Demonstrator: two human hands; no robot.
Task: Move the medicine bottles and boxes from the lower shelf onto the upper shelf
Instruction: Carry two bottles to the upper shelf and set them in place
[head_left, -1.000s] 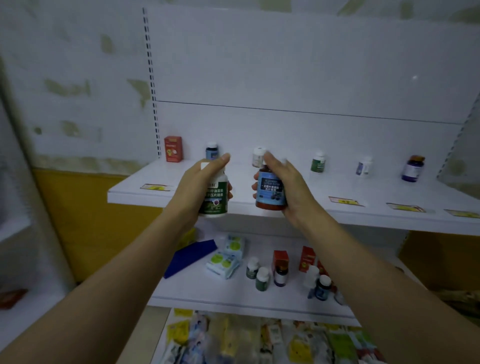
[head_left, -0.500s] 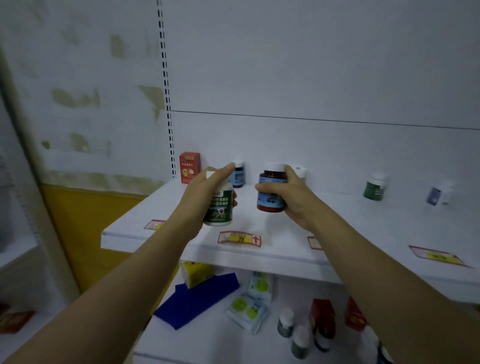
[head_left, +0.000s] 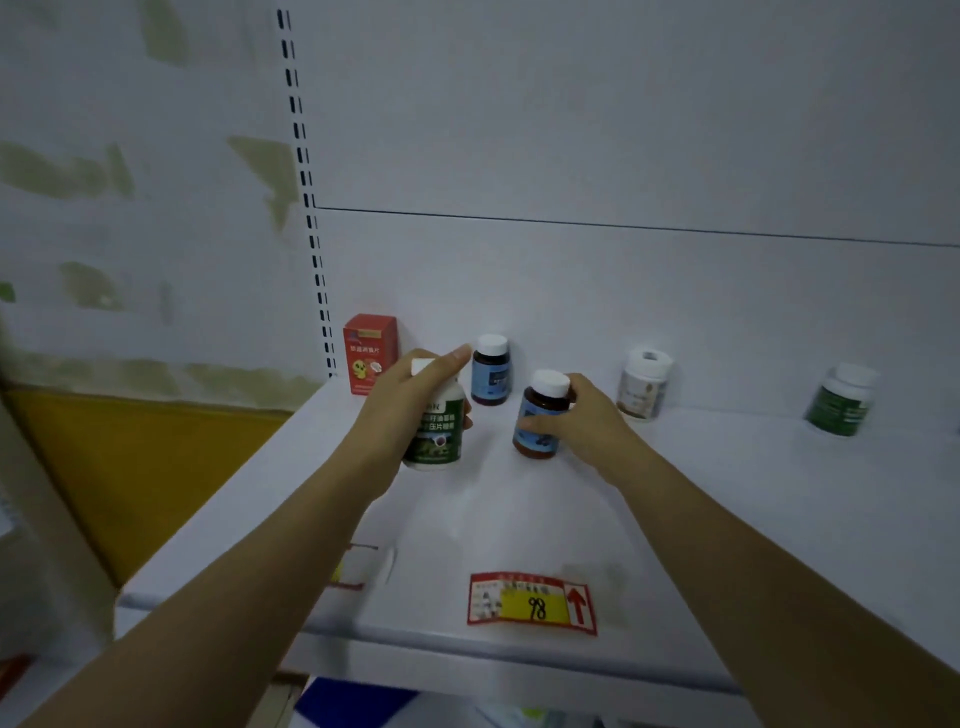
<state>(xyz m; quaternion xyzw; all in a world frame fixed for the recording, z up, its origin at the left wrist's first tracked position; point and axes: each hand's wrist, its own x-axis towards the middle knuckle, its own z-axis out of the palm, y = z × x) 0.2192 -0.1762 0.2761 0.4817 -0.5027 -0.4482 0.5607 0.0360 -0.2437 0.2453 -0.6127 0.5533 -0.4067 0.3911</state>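
Observation:
My left hand (head_left: 410, 395) grips a white bottle with a green label (head_left: 435, 434), upright and low over the white upper shelf (head_left: 519, 519). My right hand (head_left: 582, 421) grips a brown bottle with a blue label and white cap (head_left: 540, 415), whose base is at the shelf surface. Both bottles are near the back of the shelf. Whether they touch the shelf I cannot tell. The lower shelf is almost wholly hidden under the upper one.
Along the back wall stand a red box (head_left: 370, 353), a dark bottle with a blue label (head_left: 491, 370), a pale bottle (head_left: 644, 383) and a green bottle (head_left: 841, 400). A red and yellow price tag (head_left: 531, 603) lies near the front edge.
Both hands have carried their bottles up from the front edge and further back over the upper shelf, and lower towards it. The camera has moved closer, so the lower shelf has dropped out of view.

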